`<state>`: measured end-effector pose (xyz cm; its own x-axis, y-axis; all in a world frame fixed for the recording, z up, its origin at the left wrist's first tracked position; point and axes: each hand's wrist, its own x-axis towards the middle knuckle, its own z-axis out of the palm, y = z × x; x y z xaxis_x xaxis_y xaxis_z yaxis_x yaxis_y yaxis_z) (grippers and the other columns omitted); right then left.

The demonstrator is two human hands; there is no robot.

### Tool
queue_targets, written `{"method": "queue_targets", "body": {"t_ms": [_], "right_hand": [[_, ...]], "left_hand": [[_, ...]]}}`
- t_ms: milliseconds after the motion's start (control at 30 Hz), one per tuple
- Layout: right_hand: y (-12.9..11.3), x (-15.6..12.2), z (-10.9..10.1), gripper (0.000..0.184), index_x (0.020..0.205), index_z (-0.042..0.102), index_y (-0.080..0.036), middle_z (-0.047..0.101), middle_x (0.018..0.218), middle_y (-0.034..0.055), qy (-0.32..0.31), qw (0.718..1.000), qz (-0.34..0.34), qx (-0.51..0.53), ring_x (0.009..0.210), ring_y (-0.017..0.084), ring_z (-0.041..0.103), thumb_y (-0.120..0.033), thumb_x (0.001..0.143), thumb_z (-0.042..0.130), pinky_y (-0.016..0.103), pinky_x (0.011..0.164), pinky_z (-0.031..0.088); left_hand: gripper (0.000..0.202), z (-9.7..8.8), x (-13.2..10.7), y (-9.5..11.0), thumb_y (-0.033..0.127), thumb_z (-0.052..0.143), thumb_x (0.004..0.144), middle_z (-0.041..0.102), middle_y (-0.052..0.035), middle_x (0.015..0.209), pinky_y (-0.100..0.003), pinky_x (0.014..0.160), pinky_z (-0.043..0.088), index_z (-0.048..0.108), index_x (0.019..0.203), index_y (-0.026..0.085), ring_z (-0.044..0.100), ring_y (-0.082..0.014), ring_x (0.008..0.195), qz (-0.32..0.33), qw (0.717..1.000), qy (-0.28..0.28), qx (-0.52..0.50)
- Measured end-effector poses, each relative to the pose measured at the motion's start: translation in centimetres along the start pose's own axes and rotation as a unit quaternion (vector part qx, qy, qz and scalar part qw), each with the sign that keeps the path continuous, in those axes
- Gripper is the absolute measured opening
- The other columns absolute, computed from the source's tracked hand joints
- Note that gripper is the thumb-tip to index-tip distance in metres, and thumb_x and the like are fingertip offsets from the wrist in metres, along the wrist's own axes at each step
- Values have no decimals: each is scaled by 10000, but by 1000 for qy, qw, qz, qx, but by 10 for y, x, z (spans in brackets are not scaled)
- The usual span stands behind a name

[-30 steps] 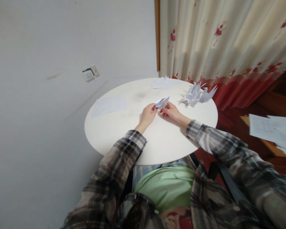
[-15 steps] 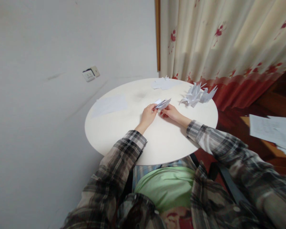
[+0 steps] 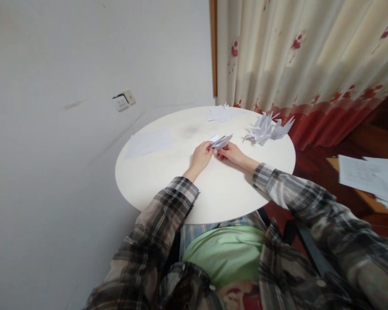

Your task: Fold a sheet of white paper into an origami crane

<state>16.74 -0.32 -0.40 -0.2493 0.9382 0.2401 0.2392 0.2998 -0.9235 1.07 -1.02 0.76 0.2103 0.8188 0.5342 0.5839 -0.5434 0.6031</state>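
Observation:
A small folded white paper piece (image 3: 221, 141) is held just above the round white table (image 3: 168, 181), near its middle. My left hand (image 3: 201, 156) pinches its left end, fingers closed on the paper. My right hand (image 3: 232, 152) grips the piece from below and to the right, fingers curled against it. Both forearms, in plaid sleeves, reach in from the table's near edge.
A pile of folded paper figures (image 3: 267, 128) lies at the table's far right. A flat sheet (image 3: 148, 142) lies at the left and crumpled paper (image 3: 219, 113) at the far edge. Wall with a socket (image 3: 123, 100) stands left, a curtain (image 3: 297, 60) behind, papers on a wooden surface (image 3: 368, 175) right.
The folded piece has tipped slightly flatter and shifted a little to the right between my fingers. Both hands stay in nearly the same place.

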Motion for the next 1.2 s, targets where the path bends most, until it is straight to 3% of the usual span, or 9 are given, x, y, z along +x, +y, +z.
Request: {"method": "queue_targets", "body": {"t_ms": [933, 1200], "right_hand": [[-2, 0, 1, 55, 790, 533, -141, 621, 623, 20, 5, 1000, 22, 11, 509, 112, 564, -140, 739, 513, 239, 523, 441], [-5, 0, 2, 128, 873, 550, -137, 628, 648, 29, 10, 999, 39, 33, 511, 125, 572, -160, 759, 497, 241, 497, 424]], "left_hand": [[271, 1, 0, -2, 128, 477, 778, 680, -62, 961, -313, 841, 475, 643, 990, 161, 601, -157, 866, 5, 1000, -1, 1], [263, 1, 0, -1, 133, 480, 779, 682, -57, 972, -308, 848, 475, 642, 985, 163, 596, -148, 861, 0, 1000, 3, -3]]}}
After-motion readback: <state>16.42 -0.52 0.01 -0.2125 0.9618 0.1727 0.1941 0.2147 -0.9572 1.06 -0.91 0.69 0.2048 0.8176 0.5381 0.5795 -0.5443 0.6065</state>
